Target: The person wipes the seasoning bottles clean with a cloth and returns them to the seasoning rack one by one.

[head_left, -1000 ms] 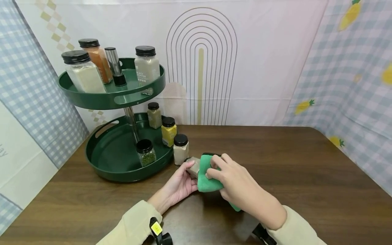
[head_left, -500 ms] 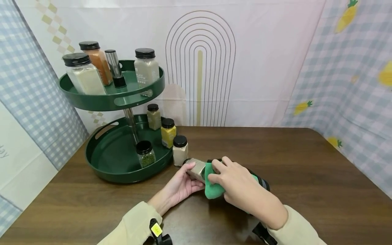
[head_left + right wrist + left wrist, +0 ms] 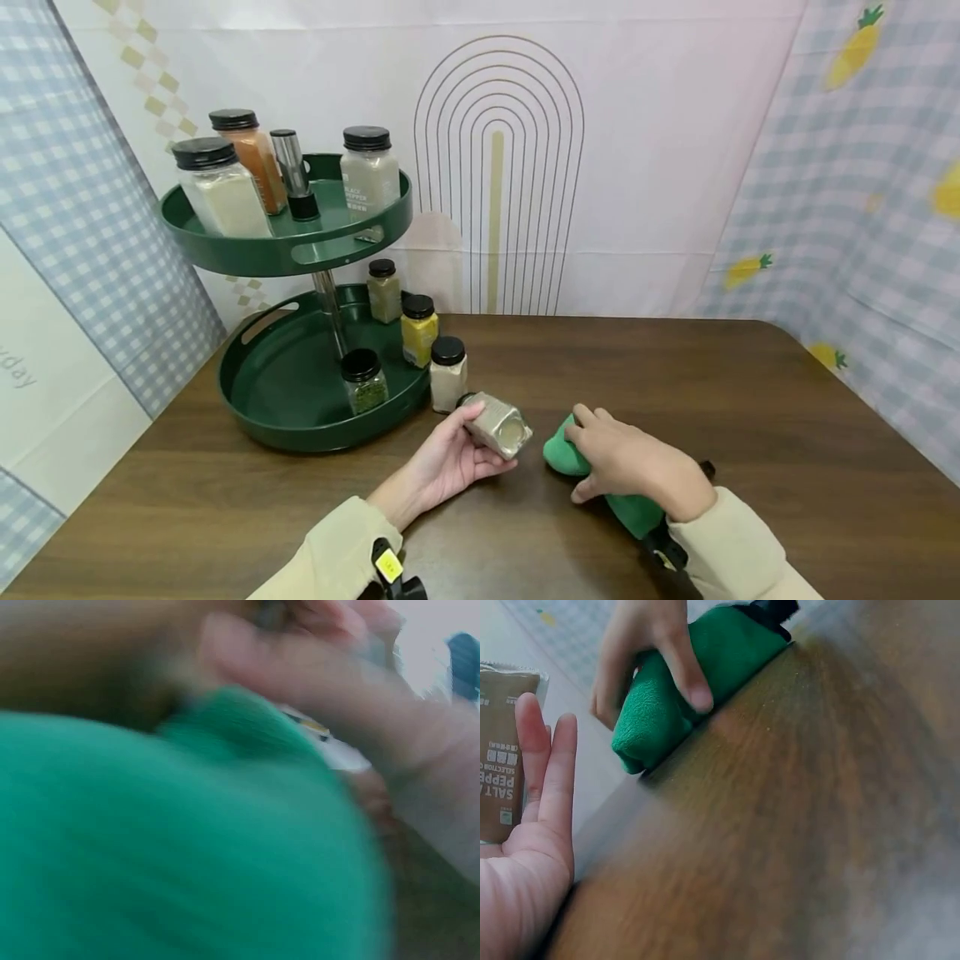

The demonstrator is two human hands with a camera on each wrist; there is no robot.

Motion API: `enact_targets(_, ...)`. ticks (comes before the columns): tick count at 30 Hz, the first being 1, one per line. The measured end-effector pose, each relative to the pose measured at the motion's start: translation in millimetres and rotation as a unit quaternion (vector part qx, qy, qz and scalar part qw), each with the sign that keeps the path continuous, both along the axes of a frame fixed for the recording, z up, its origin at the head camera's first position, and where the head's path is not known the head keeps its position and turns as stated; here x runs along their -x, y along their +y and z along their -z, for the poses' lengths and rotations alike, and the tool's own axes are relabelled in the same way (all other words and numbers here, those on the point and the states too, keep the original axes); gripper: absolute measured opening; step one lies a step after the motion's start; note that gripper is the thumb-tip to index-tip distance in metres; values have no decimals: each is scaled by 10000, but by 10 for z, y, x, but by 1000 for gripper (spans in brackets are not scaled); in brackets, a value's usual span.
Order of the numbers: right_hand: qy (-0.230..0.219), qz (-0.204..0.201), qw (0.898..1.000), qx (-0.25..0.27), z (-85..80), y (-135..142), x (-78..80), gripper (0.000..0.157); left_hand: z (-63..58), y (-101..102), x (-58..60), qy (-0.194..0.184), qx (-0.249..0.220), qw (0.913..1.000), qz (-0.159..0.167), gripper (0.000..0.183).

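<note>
My left hand holds a small clear spice jar tilted, its bottom facing right and its black lid toward the left. The label reads "salt pepper" in the left wrist view, where the jar stands at the left edge. To the right, my right hand grips a green cloth low over the table, apart from the jar. In the left wrist view the thumb lies across the near side of the cloth. Blurred cloth fills much of the right wrist view.
A two-tier green rack stands at the left, with several large jars on top. Its lower tier holds a jar of green herbs. A yellow jar and a white jar stand near its right rim. A patterned cloth backdrop hangs behind.
My right hand has drawn the green cloth away from the jar, to the right and toward me, uncovering the jar's bottom. The left hand keeps holding the jar nearly in place.
</note>
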State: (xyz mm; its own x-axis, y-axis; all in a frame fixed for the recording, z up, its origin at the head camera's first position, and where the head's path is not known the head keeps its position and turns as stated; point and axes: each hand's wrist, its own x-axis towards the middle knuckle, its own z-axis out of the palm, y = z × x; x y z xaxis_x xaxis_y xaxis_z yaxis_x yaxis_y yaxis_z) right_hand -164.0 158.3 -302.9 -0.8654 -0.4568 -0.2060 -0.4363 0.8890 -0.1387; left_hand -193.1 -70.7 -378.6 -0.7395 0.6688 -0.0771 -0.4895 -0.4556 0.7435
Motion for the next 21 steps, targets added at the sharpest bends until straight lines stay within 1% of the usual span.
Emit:
enact_targets(1,-448,145,9988,160,-16,26,1,68,-7,4,-8,98,59,9999,39,45)
enact_targets(2,-673,208,9971,291,-41,52,-3,71,-15,6,-15,239,133,9996,81,44)
enact_targets(4,-827,266,9954,410,-108,82,-33,75,-49,5,-29,651,385,9970,156,41)
enact_targets(5,-801,260,9956,404,-136,85,-51,75,-76,7,-38,902,543,9943,163,38)
enact_targets(7,-511,107,9979,383,-187,68,-94,72,-160,1,-59,1393,852,9865,119,33)
enact_targets(8,-354,16,9987,378,-213,41,-120,69,-218,-11,-73,1551,980,9830,42,34)
enact_targets(10,-33,-245,9989,406,-265,-46,-168,62,-371,-64,-95,1910,1310,9727,-147,44)
enact_targets(11,157,-445,9980,430,-283,-104,-187,58,-462,-110,-110,2054,1495,9668,-259,53)
enact_targets(12,284,-629,9965,473,-299,-172,-202,54,-561,-167,-127,2230,1740,9583,-398,64)
enact_targets(13,386,-809,9945,542,-310,-250,-215,50,-663,-228,-140,2434,1970,9481,-549,69)
enact_targets(14,518,-1004,9918,593,-316,-337,-224,47,-770,-298,-151,2702,2195,9350,-679,72)
enact_targets(16,753,-1359,9858,639,-315,-531,-230,42,-976,-463,-177,3407,2626,8986,-871,69)
enact_targets(17,834,-1521,9826,667,-308,-639,-227,40,-1077,-552,-196,3693,2852,8793,-956,67)
enact_targets(18,846,-1636,9804,698,-301,-754,-222,39,-1172,-642,-214,3992,3067,8580,-1020,61)
enact_targets(19,883,-1752,9779,723,-288,-873,-220,38,-1260,-732,-235,4260,3252,8378,-1045,55)
enact_targets(21,971,-2007,9723,701,-248,-1113,-217,37,-1412,-920,-300,4579,3793,7976,-1008,55)
